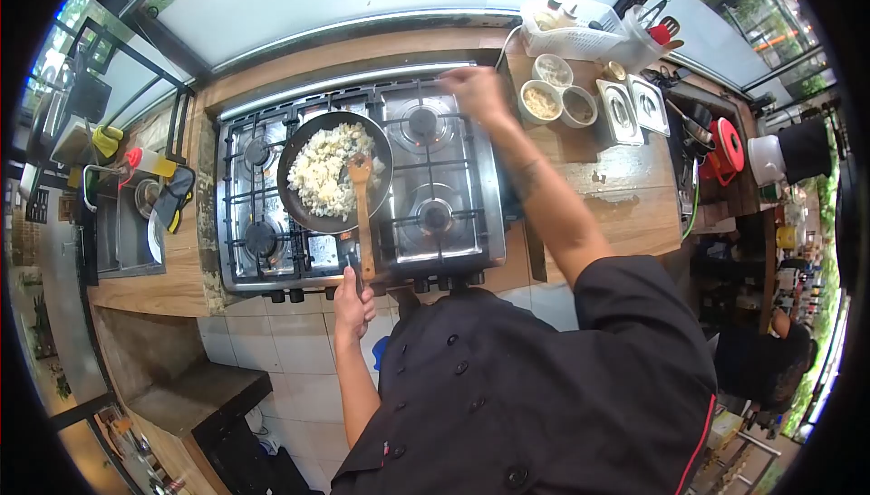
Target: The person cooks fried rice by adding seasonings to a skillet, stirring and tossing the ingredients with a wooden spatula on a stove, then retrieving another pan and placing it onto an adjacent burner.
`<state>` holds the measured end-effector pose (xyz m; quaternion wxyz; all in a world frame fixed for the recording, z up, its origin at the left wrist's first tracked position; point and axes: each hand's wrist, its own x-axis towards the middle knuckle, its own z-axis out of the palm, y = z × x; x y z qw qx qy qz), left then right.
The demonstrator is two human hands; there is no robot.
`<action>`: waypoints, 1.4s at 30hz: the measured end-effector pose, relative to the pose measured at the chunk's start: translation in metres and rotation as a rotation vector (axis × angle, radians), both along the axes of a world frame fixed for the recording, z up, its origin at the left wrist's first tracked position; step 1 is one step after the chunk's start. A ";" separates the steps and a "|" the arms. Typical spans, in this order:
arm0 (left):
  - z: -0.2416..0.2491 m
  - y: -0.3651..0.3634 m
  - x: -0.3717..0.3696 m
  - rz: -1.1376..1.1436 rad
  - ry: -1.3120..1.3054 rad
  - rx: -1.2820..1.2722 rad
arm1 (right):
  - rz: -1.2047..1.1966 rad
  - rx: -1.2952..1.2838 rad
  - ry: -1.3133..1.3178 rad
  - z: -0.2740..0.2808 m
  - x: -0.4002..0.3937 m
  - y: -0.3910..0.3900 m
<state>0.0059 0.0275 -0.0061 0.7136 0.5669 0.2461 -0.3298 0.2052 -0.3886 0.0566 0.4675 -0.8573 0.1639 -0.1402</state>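
Note:
My left hand (352, 309) is wrapped round the handle of a dark frying pan (384, 189) on the stove's left side. Chopped pale food (324, 169), white and yellowish, covers much of the pan's bottom. A wooden spatula (362, 214) rests in the pan, its slotted head on the food and its handle running down beside the pan handle near my left hand. Over the back right burner my right hand (478, 96) is raised, fingers drawn together and slightly blurred. What it holds, if anything, I cannot make out.
Right of the stove (435, 239) stand a bowl of pale food (541, 101), two more small bowls, metal containers (619, 112) and a white basket (571, 40). A utensil tub (640, 39) is behind. A sink (131, 232) and a yellow squeeze bottle (151, 162) are at left.

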 end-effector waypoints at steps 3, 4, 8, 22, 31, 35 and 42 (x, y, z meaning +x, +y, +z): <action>0.004 -0.002 0.001 0.013 0.013 0.024 | -0.229 -0.499 -0.085 -0.040 -0.006 -0.167; 0.006 -0.002 0.000 0.012 0.015 0.028 | -0.241 -0.547 0.063 -0.037 -0.012 -0.204; 0.013 -0.011 0.000 0.025 0.048 0.055 | -0.173 -0.528 0.275 -0.047 -0.015 -0.271; 0.015 -0.020 -0.002 0.098 0.068 0.021 | -0.167 -0.303 0.136 -0.048 0.015 -0.253; 0.017 -0.018 -0.002 0.101 0.084 -0.030 | 0.433 0.069 -0.162 0.006 0.011 0.145; 0.014 -0.016 -0.002 0.080 0.072 -0.040 | 0.666 -0.016 -0.127 -0.043 0.030 0.202; 0.006 -0.016 -0.006 0.064 0.046 0.009 | 0.177 0.025 -0.173 -0.032 0.001 0.099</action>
